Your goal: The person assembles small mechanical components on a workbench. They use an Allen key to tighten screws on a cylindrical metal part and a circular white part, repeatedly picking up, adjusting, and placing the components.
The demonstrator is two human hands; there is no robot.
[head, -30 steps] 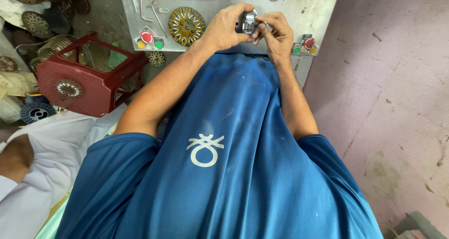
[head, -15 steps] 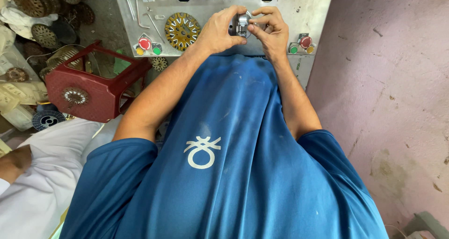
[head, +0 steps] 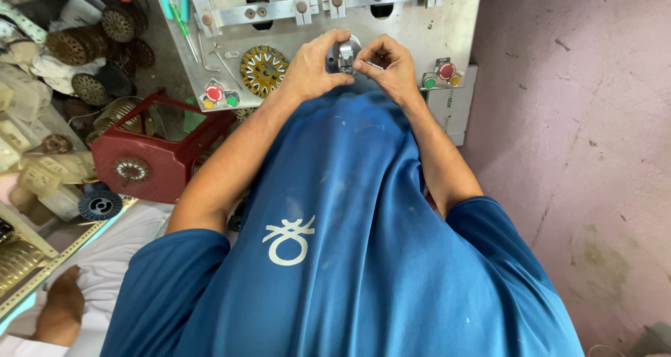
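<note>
Pale pink plaster wall [head: 580, 154] fills the right side; the person stands close against it in a dark blue short-sleeved shirt [head: 349, 245], body blocking most of the view below the wrists. Ahead, a grey metal machine panel [head: 412, 22] serves as the desk face, with a slotted rail bolted along its top and a cluster of red, green and yellow push buttons at each lower corner, probably so either hand can reach a set. A dark red plastic stool [head: 150, 151] sits left of the panel with a small wound disc on its seat, near at hand as a parking spot. Behind it, a heap of brown wound stator cores [head: 84, 49] lies on the floor. A yellow round stator with copper windings [head: 263, 70] rests flat on the panel, just beside the left hand [head: 311, 67]. Both hands meet at the panel's centre on a small silver-grey round metal part [head: 344, 53]. Left fingers are wrapped around its side, steadying it; right hand [head: 391, 67] pinches thumb and forefinger together at its front edge, seemingly on a thin wire, too fine to confirm.
</note>
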